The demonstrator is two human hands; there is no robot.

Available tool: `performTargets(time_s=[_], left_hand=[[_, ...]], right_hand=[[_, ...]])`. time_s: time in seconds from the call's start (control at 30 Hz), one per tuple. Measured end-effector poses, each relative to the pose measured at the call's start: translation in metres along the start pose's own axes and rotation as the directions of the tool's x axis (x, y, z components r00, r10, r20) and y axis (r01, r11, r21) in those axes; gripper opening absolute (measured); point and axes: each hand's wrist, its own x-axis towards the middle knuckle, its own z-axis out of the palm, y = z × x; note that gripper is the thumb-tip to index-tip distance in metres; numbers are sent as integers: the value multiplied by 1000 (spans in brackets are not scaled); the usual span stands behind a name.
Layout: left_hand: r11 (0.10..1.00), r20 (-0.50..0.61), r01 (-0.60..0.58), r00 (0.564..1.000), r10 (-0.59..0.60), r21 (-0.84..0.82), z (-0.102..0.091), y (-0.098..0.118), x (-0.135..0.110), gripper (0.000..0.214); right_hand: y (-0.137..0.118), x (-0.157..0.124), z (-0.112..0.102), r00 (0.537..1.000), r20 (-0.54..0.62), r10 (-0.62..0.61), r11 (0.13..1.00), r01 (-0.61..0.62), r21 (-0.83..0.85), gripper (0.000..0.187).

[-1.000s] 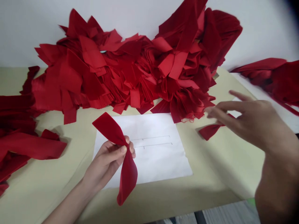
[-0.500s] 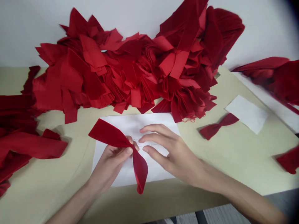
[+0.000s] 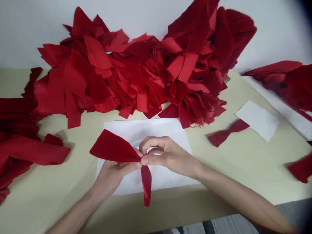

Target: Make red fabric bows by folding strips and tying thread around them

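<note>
A strip of red fabric (image 3: 112, 150) is gathered at its middle into a bow shape above a white paper sheet (image 3: 158, 130). My left hand (image 3: 114, 174) pinches the gathered middle from below, fingers closed on it. My right hand (image 3: 163, 152) meets it from the right, thumb and fingertips pinched on the same middle. One wing of the fabric fans out to the upper left. The other wing hangs down past the paper's front edge.
A big heap of red fabric pieces (image 3: 136, 68) fills the back of the beige table (image 3: 219, 169). More red strips lie at the left (image 3: 26, 149) and right (image 3: 287, 81). A finished red bow (image 3: 227, 132) and a small white sheet (image 3: 257, 119) lie to the right.
My right hand came back from the right side of the table, where it left a bow, and closed its fingers on the middle of the strip held by my left hand.
</note>
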Motion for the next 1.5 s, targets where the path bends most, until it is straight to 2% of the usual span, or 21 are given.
performTargets(time_s=[0.07, 0.17, 0.27, 0.37, 0.47, 0.57, 0.63, 0.7, 0.77, 0.83, 0.97, 1.03, 1.13, 1.23, 1.33, 1.43, 1.5], left_hand=[[1000, -23, -19, 1000, 19, 8, -1, -1, 1, 13], [998, -45, -52, 998, 50, -42, 1, -2, 2, 14], [986, -22, -101, 995, 99, -133, 4, -1, 4, 12], [977, -80, -150, 987, 140, -149, 3, 0, 6, 14], [981, -154, -135, 982, 113, -137, 2, -1, 7, 16], [989, -167, -106, 982, 88, -105, 0, 0, 7, 17], [991, -179, -125, 977, 115, -45, -1, 2, 7, 21], [990, -214, -130, 967, 139, 55, -4, 5, 6, 22], [980, -258, -82, 958, 128, 180, -7, 9, 6, 20], [972, -280, -19, 956, 86, 236, -9, 12, 5, 18], [997, -191, 49, 981, -37, 60, -9, 15, 6, 16], [997, -193, 74, 979, -70, 10, -8, 15, 8, 16], [993, -288, 113, 952, -100, 27, -11, 15, 12, 20], [977, -344, 186, 929, -140, 106, -19, 16, 17, 24], [972, -328, 189, 935, -135, 138, -25, 15, 20, 22], [973, -269, 195, 950, -157, 121, -26, 15, 21, 21], [973, -204, 199, 964, -173, 116, -25, 15, 21, 20]], right_hand=[[1, 0, -1, 999, 1, 37, 997, -37, 70, 19], [2, 1, -6, 1000, -16, 13, 999, -12, 49, 16], [-1, 0, -12, 999, 1, -44, 996, 44, -81, 25], [-3, -2, -13, 996, -6, -91, 951, 85, -298, 30], [-2, -5, -6, 979, -67, -195, 847, 133, -514, 26], [2, -7, -2, 934, -69, -351, 664, 197, -721, 14], [4, -8, -2, 908, -33, -419, 549, 224, -805, 13], [5, -8, -5, 904, 3, -427, 493, 236, -837, 14], [4, -8, -9, 913, 31, -408, 479, 243, -844, 13], [4, -8, -12, 910, 47, -411, 480, 260, -838, 12], [4, -5, -17, 888, 66, -455, 479, 306, -823, 11], [6, -3, -20, 902, 88, -422, 471, 301, -829, 12], [8, -2, -28, 956, 33, -292, 532, 191, -825, 13], [11, -1, -40, 987, -86, -138, 684, 32, -728, 26], [12, -2, -54, 997, -73, 5, 791, -49, -610, 34], [11, -4, -64, 991, -22, 129, 822, -120, -557, 37], [11, -5, -68, 987, -25, 161, 835, -150, -530, 36]])
